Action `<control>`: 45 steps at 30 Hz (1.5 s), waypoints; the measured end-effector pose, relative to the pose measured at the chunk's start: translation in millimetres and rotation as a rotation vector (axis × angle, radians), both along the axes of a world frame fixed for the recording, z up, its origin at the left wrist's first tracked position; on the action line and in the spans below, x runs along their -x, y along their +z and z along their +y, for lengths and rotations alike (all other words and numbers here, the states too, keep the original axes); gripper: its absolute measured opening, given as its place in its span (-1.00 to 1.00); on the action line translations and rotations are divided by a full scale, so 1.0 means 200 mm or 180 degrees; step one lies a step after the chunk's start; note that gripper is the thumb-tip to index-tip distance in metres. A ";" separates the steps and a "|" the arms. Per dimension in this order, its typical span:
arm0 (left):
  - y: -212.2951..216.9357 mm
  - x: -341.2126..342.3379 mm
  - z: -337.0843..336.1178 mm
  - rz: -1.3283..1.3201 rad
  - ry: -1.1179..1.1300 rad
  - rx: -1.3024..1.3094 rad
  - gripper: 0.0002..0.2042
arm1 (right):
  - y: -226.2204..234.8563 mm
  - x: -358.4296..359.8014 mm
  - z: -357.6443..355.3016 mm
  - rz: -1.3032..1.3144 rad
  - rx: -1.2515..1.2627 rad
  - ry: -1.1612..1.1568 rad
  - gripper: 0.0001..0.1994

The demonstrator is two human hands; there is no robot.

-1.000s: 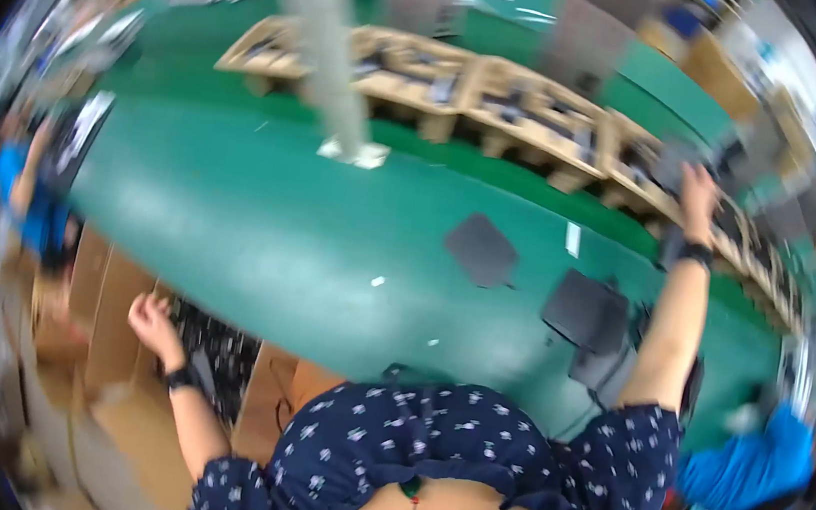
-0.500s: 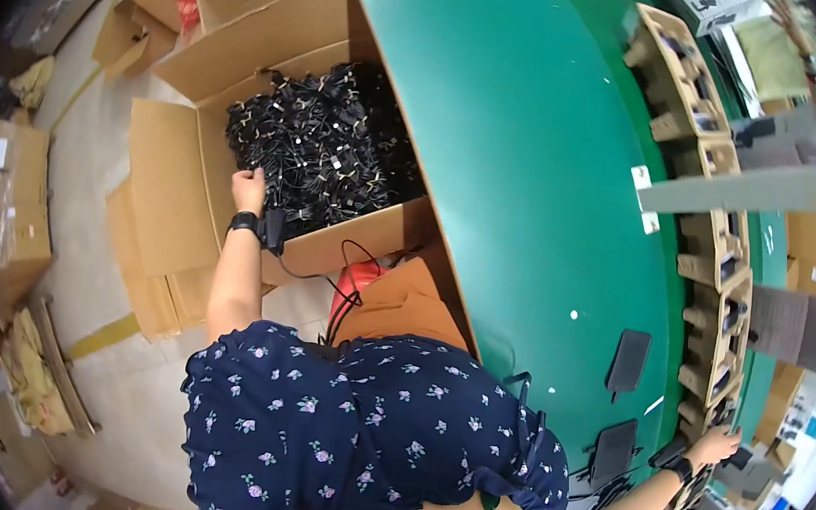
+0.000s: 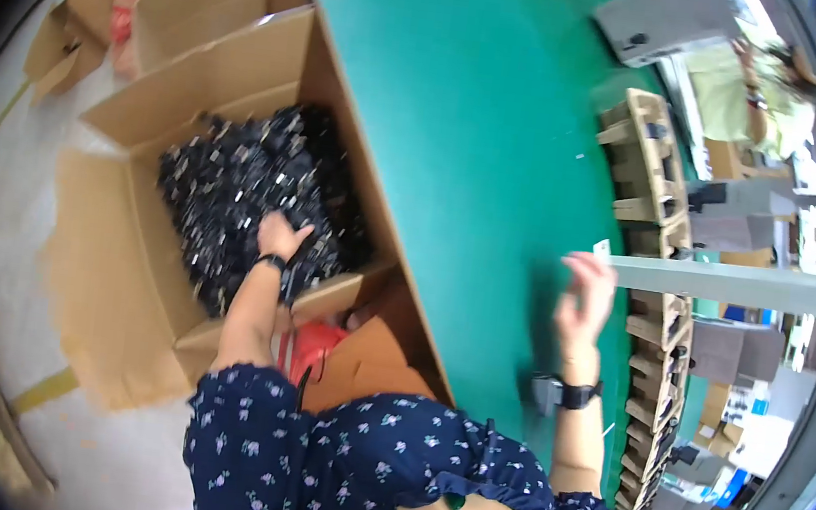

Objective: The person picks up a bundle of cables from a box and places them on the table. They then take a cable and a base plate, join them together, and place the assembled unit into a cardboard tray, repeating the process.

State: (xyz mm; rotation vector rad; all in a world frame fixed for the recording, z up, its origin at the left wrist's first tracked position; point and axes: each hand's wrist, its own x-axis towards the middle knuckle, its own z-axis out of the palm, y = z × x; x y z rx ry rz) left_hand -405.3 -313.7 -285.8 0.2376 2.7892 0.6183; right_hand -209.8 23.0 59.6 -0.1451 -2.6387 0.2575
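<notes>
My left hand (image 3: 281, 237) reaches into a large cardboard box (image 3: 322, 301) and rests on the heap of black cables (image 3: 246, 171). Its thumb sticks out to the side, apart from the fingers, which point down and are partly hidden; I see nothing held in it. Over the green table (image 3: 438, 168) hovers my right hand (image 3: 584, 300), fingers apart and slightly blurred, with nothing in it. Each wrist wears a black strap; a small dark box is attached beside the right one (image 3: 545, 394).
Along the table's right side runs a row of tan trays (image 3: 653, 354) holding small dark items. A grey post (image 3: 727, 283) juts in above them. Another person (image 3: 747, 102) is at the far right. More open cartons (image 3: 215, 6) stand at the far left.
My left hand has moved from the box's near edge in over the cables, its thumb now spread. My right hand has left the tray row and come up and inward over the table. The view has shifted.
</notes>
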 end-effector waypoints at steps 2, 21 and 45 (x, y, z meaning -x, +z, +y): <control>-0.03 0.08 0.07 0.0029 0.0200 -0.0379 -0.25 | -0.10 0.15 -0.09 0.0027 0.0393 0.0419 -0.64; -0.33 0.30 0.12 -0.1700 0.0844 -0.0587 0.07 | -0.24 0.37 -0.25 -0.0411 0.1032 0.0351 -0.74; -0.51 0.43 0.15 -0.1714 0.0088 -0.0778 0.12 | -0.30 0.46 -0.21 -0.0336 0.1087 0.0321 -0.78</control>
